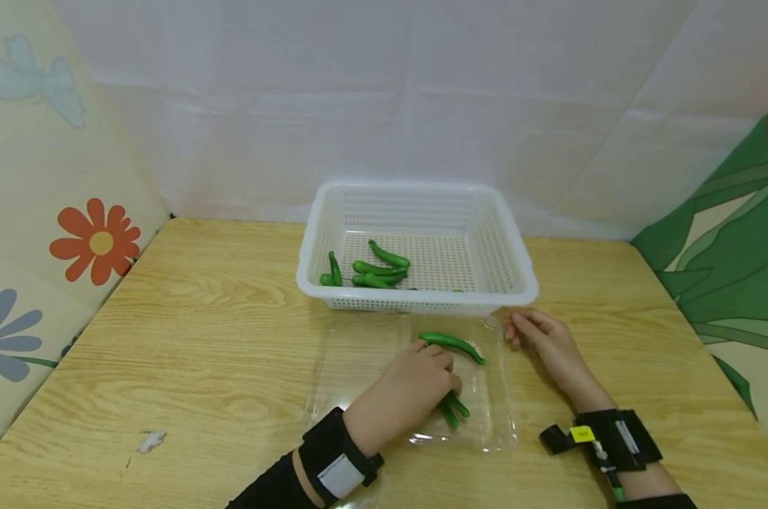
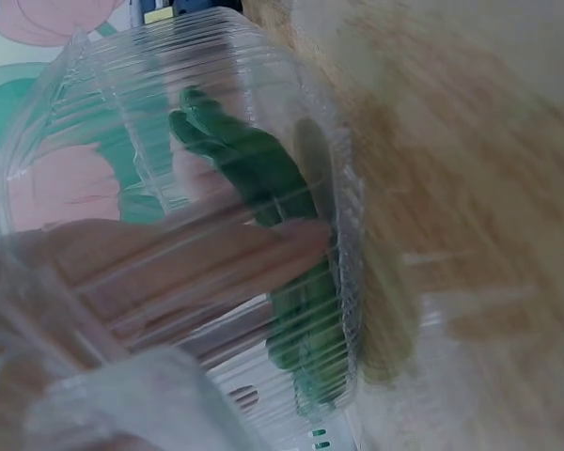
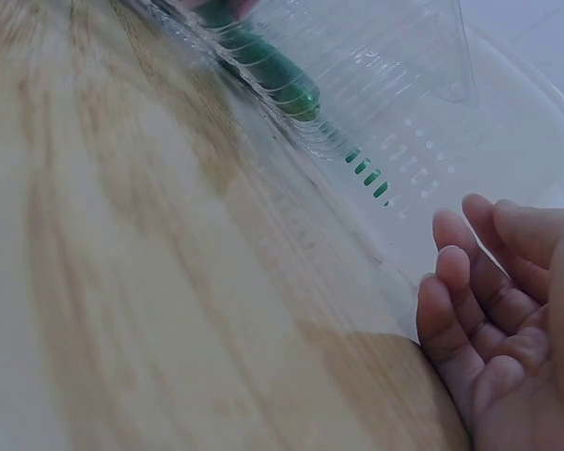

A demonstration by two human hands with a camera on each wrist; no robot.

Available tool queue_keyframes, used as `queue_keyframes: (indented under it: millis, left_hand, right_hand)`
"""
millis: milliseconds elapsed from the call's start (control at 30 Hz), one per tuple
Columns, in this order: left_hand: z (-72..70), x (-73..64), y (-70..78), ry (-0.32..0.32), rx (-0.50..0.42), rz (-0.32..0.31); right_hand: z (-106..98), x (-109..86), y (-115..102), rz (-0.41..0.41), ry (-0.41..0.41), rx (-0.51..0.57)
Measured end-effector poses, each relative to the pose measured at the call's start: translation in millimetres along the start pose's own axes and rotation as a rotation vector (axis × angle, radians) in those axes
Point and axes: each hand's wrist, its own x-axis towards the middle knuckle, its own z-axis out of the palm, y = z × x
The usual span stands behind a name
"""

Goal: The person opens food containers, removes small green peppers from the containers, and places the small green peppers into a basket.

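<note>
A clear plastic container [image 1: 501, 396] lies open on the table, its lid side spread to the left. My left hand [image 1: 415, 382] reaches into it, fingers curled over green chili peppers [image 1: 450, 411] whose ends stick out beneath. Through the clear wall, the left wrist view shows the thumb [image 2: 296, 246] against these peppers [image 2: 273, 174], with fingers blurred behind them. Just beyond the hand lies another green chili pepper [image 1: 453, 344]. Right of the container, near the basket's front corner, my right hand [image 1: 549, 346] has loosely curled fingers and holds nothing.
A white perforated basket [image 1: 415, 300] stands behind the container, with several green chili peppers [image 1: 380, 270] in its left part. The wooden table [image 1: 199, 339] meets a white back sheet, with patterned side panels left and right. A worn patch [image 1: 151, 442] marks the table's left.
</note>
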Motion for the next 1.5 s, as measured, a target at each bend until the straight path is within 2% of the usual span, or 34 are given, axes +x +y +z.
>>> queue_keyframes:
  millis: [200, 667, 1200, 1500]
  left_hand:
    - [-1.8, 0.5, 0.6, -0.032, 0.006, -0.007]
    - [-0.7, 1.0, 1.8, -0.048, 0.003, -0.003]
    - [3.9, 6.6, 1.0, -0.008, 0.007, 0.025]
    - [-0.9, 7.8, 1.4, 0.018, 0.011, 0.056]
  right_hand:
    - [0.6, 0.1, -1.2, 0.0, 0.001, -0.001]
    - [-0.2, 0.0, 0.3, 0.016, 0.0, -0.046]
    - [-1.3, 0.2, 1.0, 0.007, -0.006, -0.043]
    - [-2.4, 0.9, 2.4, 0.01, -0.008, -0.066]
